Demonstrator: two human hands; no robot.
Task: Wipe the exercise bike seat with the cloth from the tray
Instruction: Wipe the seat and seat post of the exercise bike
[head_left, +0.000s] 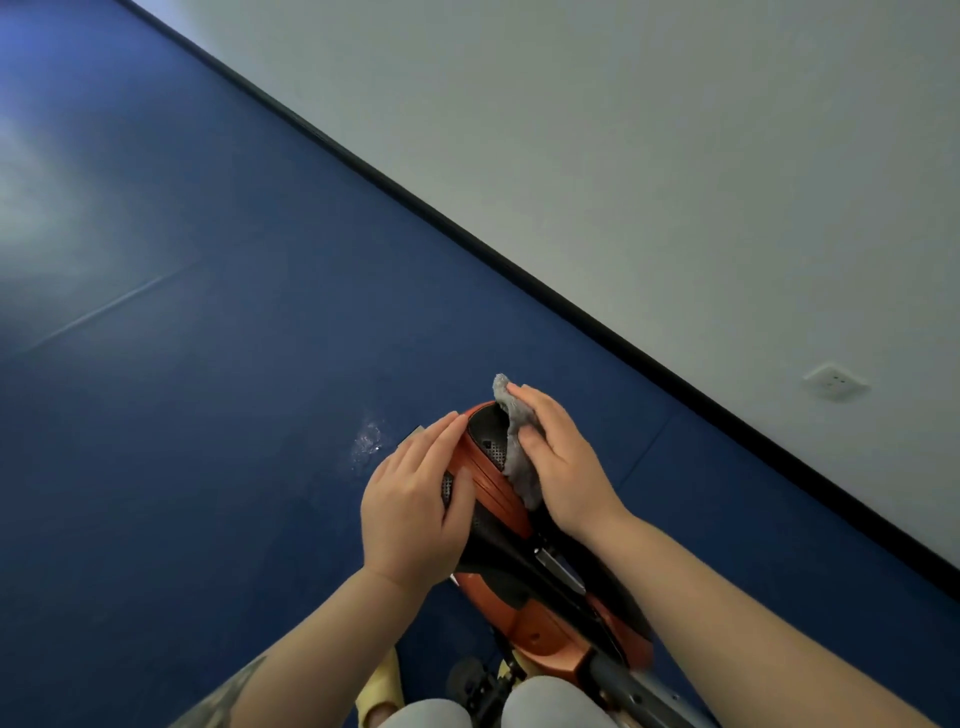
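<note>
1. The left hand (410, 512) lies palm down with straight fingers pointing up and to the right, its thumb alongside; the fingers press flat rather than curl.
2. The left forearm runs from the lower left edge up to the wrist, bare, with dark markings near the elbow.
3. The right hand (558, 467) lies palm down, fingers slightly bent and pressing on a grey cloth (517, 452), thumb pointing left.
4. The right forearm, bare, enters from the lower right corner.
</note>
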